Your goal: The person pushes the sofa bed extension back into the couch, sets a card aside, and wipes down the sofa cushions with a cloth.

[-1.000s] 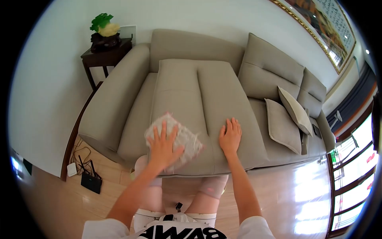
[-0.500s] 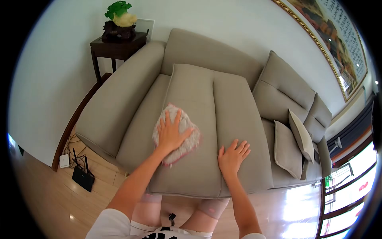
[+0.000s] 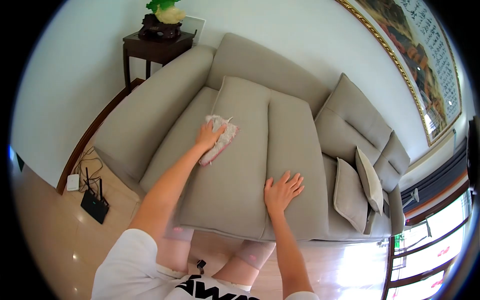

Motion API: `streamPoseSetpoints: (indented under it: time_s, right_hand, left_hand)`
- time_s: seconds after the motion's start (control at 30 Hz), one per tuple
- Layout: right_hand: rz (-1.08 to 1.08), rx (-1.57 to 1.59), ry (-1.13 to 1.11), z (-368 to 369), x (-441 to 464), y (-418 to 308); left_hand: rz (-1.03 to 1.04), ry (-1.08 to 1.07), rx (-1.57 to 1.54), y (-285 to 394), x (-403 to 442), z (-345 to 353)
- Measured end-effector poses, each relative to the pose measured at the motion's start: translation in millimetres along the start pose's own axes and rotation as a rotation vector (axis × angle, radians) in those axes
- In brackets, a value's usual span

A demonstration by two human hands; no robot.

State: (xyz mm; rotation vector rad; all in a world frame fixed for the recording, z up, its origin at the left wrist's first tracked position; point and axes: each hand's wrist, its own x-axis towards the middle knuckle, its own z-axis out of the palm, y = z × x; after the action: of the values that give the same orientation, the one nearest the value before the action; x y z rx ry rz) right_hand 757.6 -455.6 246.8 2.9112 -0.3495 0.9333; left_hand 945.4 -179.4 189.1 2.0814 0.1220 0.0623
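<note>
My left hand (image 3: 207, 137) grips a fluffy whitish cleaning cloth (image 3: 226, 136) with a pink edge. The cloth looks bunched or folded and rests on the left part of a large beige back cushion (image 3: 235, 195). Some of that hand's fingertips are hidden in the pile. On the same cushion, nearer its front edge and right of its middle seam, my right hand (image 3: 283, 193) lies flat, fingers spread, holding nothing. The cushion lies flat across the seat of a beige sofa (image 3: 150, 115).
Two throw pillows (image 3: 350, 197) lean at the sofa's right. At the back left, a dark side table (image 3: 155, 47) carries a green and cream cabbage-shaped ornament (image 3: 167, 12). A black router (image 3: 95, 205) with cables sits on the floor at left. A framed picture (image 3: 420, 65) hangs above.
My left hand and the cloth have moved away from me toward the cushion's far left edge, and the cloth is now more bunched. The right hand stays flat at about the same spot.
</note>
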Motion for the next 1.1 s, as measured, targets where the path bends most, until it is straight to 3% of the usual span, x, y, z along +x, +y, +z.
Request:
streamPoseSetpoints:
  time_s: [0.13, 0.27, 0.4, 0.47, 0.63, 0.8, 1.1]
  right_hand:
    - [-0.004, -0.036, 0.021, -0.2, 0.4, -1.1]
    - [-0.020, -0.063, 0.013, 1.8, -0.8, 4.0]
    - [-0.041, -0.049, -0.018, -2.2, -2.7, 10.9]
    - [-0.044, -0.038, -0.029, -2.1, -2.8, 11.9]
    - [-0.034, -0.015, -0.060, -5.6, -1.5, 7.8]
    - [-0.045, -0.036, -0.075, -6.1, 0.4, 6.2]
    - [0.008, -0.021, -0.088, 5.4, 7.3, -2.5]
  left_hand:
    - [0.080, 0.073, -0.063, -50.4, -115.4, 3.9]
    - [0.067, 0.055, -0.012, -21.1, -268.0, -27.6]
    - [0.365, 0.199, 0.322, -8.4, -328.4, -20.7]
    - [0.387, 0.183, 0.355, -10.1, -328.4, -17.2]
    - [0.380, 0.102, 0.272, 8.8, -288.2, -21.2]
    - [0.459, 0.161, 0.208, 19.8, -168.9, -4.8]
    - [0.199, -0.004, 0.376, 82.6, 31.9, 7.8]
